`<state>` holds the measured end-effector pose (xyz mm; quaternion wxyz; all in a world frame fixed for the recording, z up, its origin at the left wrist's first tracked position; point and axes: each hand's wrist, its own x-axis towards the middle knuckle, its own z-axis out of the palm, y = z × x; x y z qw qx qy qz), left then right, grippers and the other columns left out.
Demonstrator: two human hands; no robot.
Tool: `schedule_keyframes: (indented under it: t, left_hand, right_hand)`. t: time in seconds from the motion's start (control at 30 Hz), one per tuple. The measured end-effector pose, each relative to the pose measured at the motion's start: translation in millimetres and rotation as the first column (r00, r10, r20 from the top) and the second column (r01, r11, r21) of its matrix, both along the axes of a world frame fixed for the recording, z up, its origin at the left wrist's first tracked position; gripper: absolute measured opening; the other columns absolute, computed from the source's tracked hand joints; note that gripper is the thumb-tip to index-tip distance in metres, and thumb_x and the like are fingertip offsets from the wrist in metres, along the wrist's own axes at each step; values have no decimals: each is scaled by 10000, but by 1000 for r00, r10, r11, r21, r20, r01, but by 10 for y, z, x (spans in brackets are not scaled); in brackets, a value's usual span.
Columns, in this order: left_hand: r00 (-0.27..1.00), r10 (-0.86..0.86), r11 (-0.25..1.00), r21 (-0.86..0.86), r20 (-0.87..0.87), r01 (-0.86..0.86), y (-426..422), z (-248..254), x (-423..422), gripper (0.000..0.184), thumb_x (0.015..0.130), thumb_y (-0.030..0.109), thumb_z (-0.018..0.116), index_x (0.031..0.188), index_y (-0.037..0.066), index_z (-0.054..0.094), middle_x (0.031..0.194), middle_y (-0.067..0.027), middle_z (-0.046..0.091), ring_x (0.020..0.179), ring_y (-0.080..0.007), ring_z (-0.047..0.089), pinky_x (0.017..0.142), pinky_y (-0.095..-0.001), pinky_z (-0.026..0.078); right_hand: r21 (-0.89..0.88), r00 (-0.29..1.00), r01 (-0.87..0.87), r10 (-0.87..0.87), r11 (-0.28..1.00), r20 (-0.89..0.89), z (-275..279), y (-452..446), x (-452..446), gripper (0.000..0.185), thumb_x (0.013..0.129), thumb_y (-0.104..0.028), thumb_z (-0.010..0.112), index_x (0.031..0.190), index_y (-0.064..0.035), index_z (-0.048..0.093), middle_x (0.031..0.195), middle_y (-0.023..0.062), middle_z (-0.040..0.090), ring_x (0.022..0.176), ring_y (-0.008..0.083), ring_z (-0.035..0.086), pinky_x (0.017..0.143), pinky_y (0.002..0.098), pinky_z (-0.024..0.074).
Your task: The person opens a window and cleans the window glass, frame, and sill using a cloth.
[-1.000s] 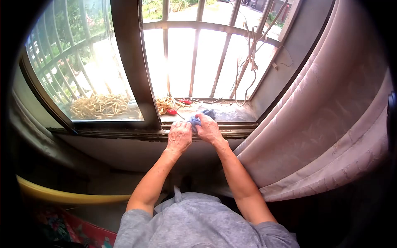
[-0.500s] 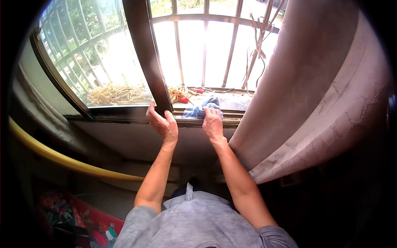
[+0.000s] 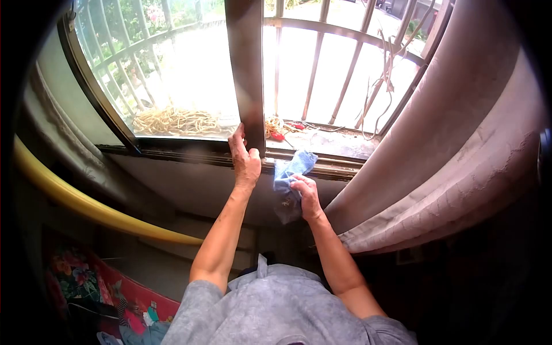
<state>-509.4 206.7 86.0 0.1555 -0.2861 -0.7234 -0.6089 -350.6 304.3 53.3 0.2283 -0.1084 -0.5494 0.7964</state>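
Observation:
My right hand (image 3: 307, 198) grips a crumpled blue cloth (image 3: 290, 169) in front of the window track. The cloth's upper end lies over the sill edge, and a darker, dirty-looking part hangs below my fingers. My left hand (image 3: 245, 161) is raised against the lower end of the dark sliding window frame (image 3: 246, 86). Its fingers point upward, thumb apart, touching the frame near the glass; it holds no loose thing. Beneath both hands runs the metal window track (image 3: 333, 167).
Behind the glass lies a heap of pale dried strands (image 3: 175, 122). Red peppers (image 3: 278, 137) rest on the outer sill. Metal bars (image 3: 315, 69) stand outside. A thick curtain (image 3: 414, 132) hangs right; a yellow curved tube (image 3: 86, 210) crosses the lower left.
My right hand has pulled the cloth back from the track toward me, so it now hangs down. My left hand has moved onto the window frame. The view has shifted left.

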Motion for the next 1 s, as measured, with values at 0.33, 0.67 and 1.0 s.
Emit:
schedule_keyframes:
  t: [0.33,0.67,1.0]
  left_hand:
    - [986,-163,987,-5,20,163,105,14,205,740,722,-83,406,1454,19,360,1296,-188,452,1177,-317,457,987,-384,430]
    - [876,-481,877,27,45,480,345,-91,458,717,819,-88,450,1506,84,335,1475,-127,394,1348,-262,423,1036,-375,429]
    - [574,-684,639,-10,451,769,326,-350,886,391,941,134,607,1314,44,530,1116,-106,666,989,-177,622,846,-341,501]
  right_hand:
    - [-244,959,240,-268,940,-90,104,6,-13,327,894,-175,454,1085,23,631,956,88,683,872,171,655,818,291,521]
    - [-6,997,81,-81,997,14,148,-190,275,257,807,-155,490,918,9,653,807,20,631,742,100,567,741,230,458]
    - [-269,812,520,-567,811,-138,92,386,495,247,910,-60,531,1125,-6,638,1015,41,666,915,131,623,864,251,477]
